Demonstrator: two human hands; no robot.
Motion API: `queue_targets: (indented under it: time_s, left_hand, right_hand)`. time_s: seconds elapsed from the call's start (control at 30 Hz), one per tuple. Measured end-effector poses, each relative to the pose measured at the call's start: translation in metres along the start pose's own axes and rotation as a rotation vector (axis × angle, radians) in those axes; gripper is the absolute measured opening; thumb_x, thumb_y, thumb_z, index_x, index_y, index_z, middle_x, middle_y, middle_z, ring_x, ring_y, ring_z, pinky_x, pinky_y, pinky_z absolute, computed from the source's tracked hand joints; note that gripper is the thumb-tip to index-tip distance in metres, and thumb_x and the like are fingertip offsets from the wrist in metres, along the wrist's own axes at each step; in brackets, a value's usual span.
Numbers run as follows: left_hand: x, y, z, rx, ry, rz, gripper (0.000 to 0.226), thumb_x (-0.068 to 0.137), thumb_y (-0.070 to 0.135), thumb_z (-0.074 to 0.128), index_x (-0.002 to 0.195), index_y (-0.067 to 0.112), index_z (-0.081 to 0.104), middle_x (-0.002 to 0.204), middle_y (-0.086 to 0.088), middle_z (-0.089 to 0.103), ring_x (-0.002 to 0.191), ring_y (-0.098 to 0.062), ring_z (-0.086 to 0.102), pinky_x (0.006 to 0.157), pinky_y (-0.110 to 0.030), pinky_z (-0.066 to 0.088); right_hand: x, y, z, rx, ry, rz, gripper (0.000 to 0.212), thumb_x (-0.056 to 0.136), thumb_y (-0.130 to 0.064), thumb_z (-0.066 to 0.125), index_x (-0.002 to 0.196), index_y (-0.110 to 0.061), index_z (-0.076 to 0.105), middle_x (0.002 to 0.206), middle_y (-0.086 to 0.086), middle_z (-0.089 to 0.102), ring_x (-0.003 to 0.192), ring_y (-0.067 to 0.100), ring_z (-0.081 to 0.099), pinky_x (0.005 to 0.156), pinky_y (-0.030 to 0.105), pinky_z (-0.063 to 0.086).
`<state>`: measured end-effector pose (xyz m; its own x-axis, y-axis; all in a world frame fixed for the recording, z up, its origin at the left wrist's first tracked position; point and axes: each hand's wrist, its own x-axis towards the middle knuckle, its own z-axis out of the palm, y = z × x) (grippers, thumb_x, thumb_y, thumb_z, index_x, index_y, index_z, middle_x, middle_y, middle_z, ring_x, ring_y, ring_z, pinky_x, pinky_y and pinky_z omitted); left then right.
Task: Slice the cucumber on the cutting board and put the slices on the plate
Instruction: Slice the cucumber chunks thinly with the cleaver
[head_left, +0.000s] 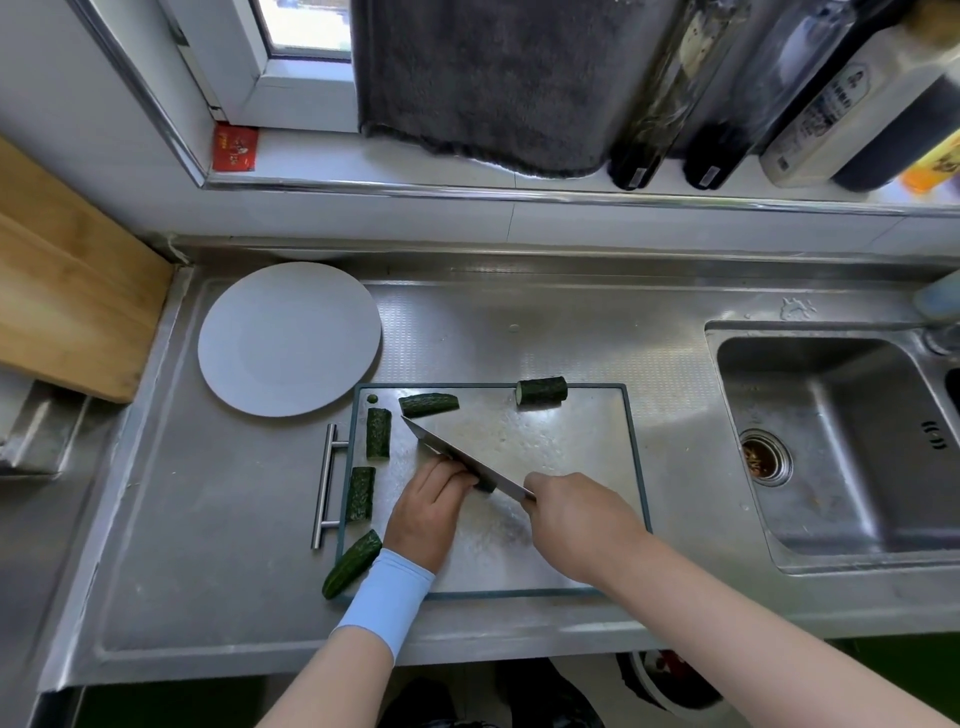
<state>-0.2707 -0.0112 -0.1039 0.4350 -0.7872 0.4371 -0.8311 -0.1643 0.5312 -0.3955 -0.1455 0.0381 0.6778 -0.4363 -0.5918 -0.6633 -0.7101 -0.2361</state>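
Note:
A steel cutting board (561, 467) with a dark rim lies on the counter. My right hand (576, 519) grips a knife (457, 457) whose blade runs up-left across the board. My left hand (428, 512) presses down a cucumber piece (485, 487) under the blade; only a dark sliver of it shows. Several cut cucumber chunks lie along the board's left side (378, 433), (360, 493), (429, 404). An end piece (351, 564) hangs over the front-left corner. A thicker chunk (541, 390) rests at the far edge. The white plate (288, 338) sits bare, beyond the board's left corner.
A sink (841, 447) with a drain opens to the right. A wooden board (67, 301) leans at the left. The board's steel handle (324, 486) sticks out left. Dark bottles (654, 104) and a grey towel (488, 83) stand on the window ledge behind.

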Motion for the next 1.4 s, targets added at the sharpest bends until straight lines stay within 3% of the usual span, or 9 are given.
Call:
queue_targets:
  time_s: [0.43,0.83,0.97,1.2,1.4]
  left_hand:
    - [0.001,0.003,-0.001,-0.019,0.01,-0.008,0.018,0.078,-0.009,0.074,0.093,-0.001,0.069,0.099,-0.013,0.063,0.093,-0.029,0.059,0.082,-0.036,0.05]
    - [-0.001,0.003,-0.001,-0.003,0.002,-0.007,0.021,0.076,-0.008,0.076,0.094,0.001,0.069,0.101,-0.012,0.062,0.096,-0.027,0.057,0.086,-0.032,0.049]
    - [0.0,0.004,-0.001,0.023,-0.002,-0.005,0.017,0.078,-0.006,0.074,0.093,0.0,0.069,0.101,-0.012,0.062,0.097,-0.028,0.057,0.086,-0.033,0.05]
    - [0.01,0.007,-0.012,0.092,-0.122,-0.03,0.025,0.078,0.001,0.076,0.101,0.006,0.069,0.103,-0.01,0.061,0.098,-0.027,0.054,0.085,-0.034,0.05]
    - [0.031,0.011,-0.025,0.167,-0.202,-0.029,0.026,0.074,0.005,0.079,0.097,0.01,0.068,0.104,-0.005,0.058,0.1,-0.021,0.05,0.082,-0.03,0.05]
  right_hand:
    - [0.021,0.002,0.028,0.098,0.042,0.002,0.015,0.101,-0.02,0.041,0.089,-0.018,0.049,0.073,0.003,0.055,0.064,0.025,0.05,0.049,0.032,0.03]
    - [0.017,0.016,0.031,0.19,0.005,0.008,0.02,0.102,-0.025,0.041,0.092,-0.014,0.054,0.079,0.008,0.062,0.072,0.028,0.059,0.062,0.036,0.047]
    - [0.026,0.008,0.028,0.204,-0.002,0.005,0.018,0.1,-0.022,0.041,0.09,-0.015,0.054,0.078,0.005,0.061,0.07,0.026,0.057,0.058,0.034,0.043]
    - [0.026,0.019,0.017,0.392,0.016,0.01,0.032,0.102,-0.039,0.045,0.08,-0.021,0.058,0.076,-0.001,0.064,0.068,0.02,0.059,0.06,0.034,0.044]
    - [0.029,0.035,-0.006,0.459,0.119,-0.012,0.033,0.102,-0.035,0.046,0.078,-0.016,0.057,0.071,0.0,0.06,0.062,0.019,0.053,0.057,0.033,0.038]
